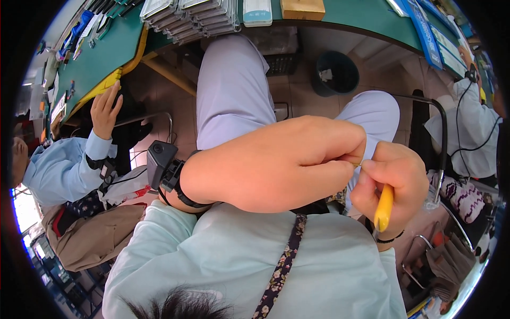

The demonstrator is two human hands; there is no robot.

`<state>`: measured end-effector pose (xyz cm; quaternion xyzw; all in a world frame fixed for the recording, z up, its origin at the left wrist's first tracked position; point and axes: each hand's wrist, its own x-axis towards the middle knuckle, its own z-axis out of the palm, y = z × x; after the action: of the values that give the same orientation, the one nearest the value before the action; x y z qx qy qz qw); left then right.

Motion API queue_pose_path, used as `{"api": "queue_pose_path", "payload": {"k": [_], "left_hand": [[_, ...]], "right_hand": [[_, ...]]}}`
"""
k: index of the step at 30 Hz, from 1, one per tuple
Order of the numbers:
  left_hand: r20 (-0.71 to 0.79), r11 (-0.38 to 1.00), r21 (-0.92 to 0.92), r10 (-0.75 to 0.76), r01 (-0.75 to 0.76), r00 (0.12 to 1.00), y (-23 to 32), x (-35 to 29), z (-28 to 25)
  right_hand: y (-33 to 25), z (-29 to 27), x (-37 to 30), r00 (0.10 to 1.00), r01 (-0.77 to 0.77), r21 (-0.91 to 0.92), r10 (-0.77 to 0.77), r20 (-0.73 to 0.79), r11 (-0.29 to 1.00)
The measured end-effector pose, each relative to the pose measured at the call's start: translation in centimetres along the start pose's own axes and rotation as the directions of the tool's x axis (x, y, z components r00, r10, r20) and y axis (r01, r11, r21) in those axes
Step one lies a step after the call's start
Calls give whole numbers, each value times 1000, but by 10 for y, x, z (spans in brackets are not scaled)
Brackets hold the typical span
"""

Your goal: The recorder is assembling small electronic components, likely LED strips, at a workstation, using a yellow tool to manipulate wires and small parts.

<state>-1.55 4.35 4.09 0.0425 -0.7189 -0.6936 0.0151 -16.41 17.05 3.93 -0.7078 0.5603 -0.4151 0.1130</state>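
My left hand (287, 165) reaches across in front of my body, its thumb and fingertips pinched together. A thin yellowish strand (357, 164) shows at those fingertips, too small to name. Close against them, my right hand (406, 173) is closed round a tool with a yellow handle (383, 207). The handle's rounded end points down toward my right wrist, and the tool's working end is hidden in the fingers. My right thumb and index finger meet at the strand, almost touching my left fingertips. Both hands are held above my lap.
Ahead is a green-topped table (361, 21) with stacked clear plastic trays (196, 18), a white-and-blue box (257, 11) and a brown box (303, 8). A dark bin (336, 74) stands below. Co-workers sit left and right; one's hand (105, 111) is by the yellow table edge.
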Motion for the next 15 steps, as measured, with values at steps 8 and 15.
{"api": "queue_pose_path", "payload": {"k": [8, 15], "left_hand": [[181, 813, -575, 18, 91, 983, -1, 1, 5], [217, 694, -715, 103, 86, 971, -6, -2, 5]], "right_hand": [[-3, 15, -5, 965, 129, 216, -73, -252, 968], [0, 11, -3, 982, 146, 395, -86, -166, 907]]}}
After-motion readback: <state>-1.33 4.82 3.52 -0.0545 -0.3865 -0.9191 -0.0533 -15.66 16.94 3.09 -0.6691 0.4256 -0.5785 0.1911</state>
